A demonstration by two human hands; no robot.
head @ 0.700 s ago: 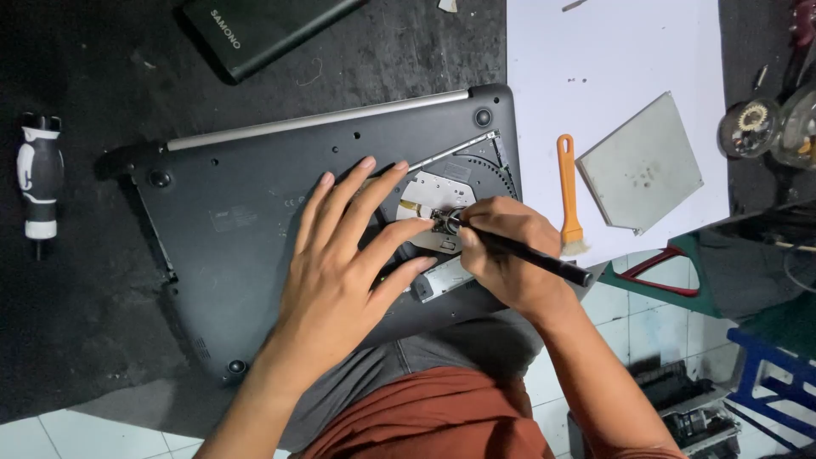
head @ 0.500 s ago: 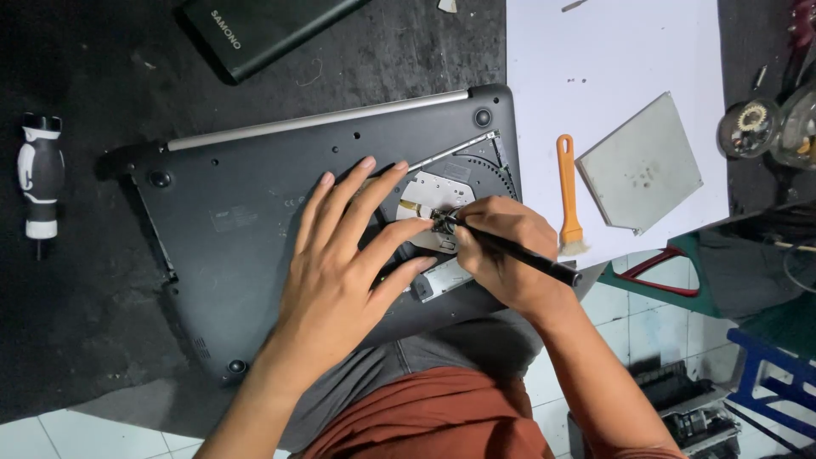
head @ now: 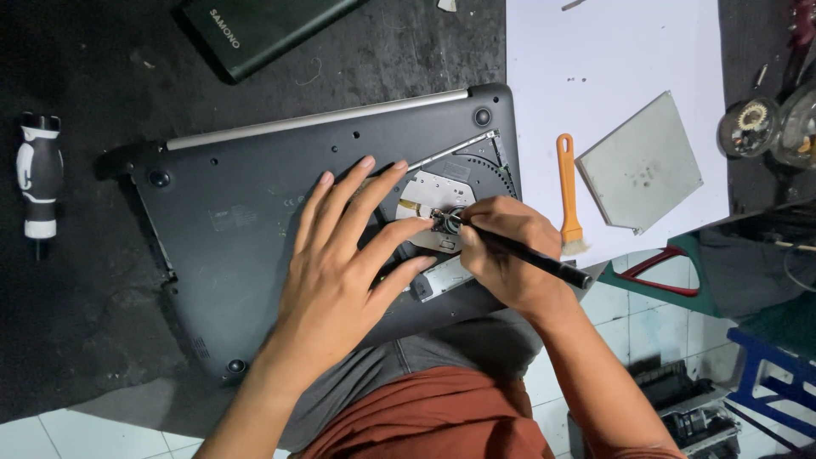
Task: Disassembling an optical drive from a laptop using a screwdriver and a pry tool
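Note:
A dark grey laptop (head: 255, 212) lies bottom-up on the black mat. Its optical drive tray (head: 438, 200) is exposed at the right side, showing a silvery plate and a small hub. My left hand (head: 344, 259) rests flat on the laptop base with fingers spread, fingertips touching the tray. My right hand (head: 506, 255) grips a thin black screwdriver (head: 527, 255) like a pen, its tip set on the hub of the drive.
A white sheet (head: 612, 102) at the right holds an orange brush (head: 568, 191) and a grey square drive cover (head: 642, 161). A black-and-white tool (head: 38, 178) lies at the far left. A dark flat device (head: 255, 30) sits at the top. Tiled floor shows below.
The screwdriver tip and my right hand shifted very slightly on the drive hub. My left hand stayed in place.

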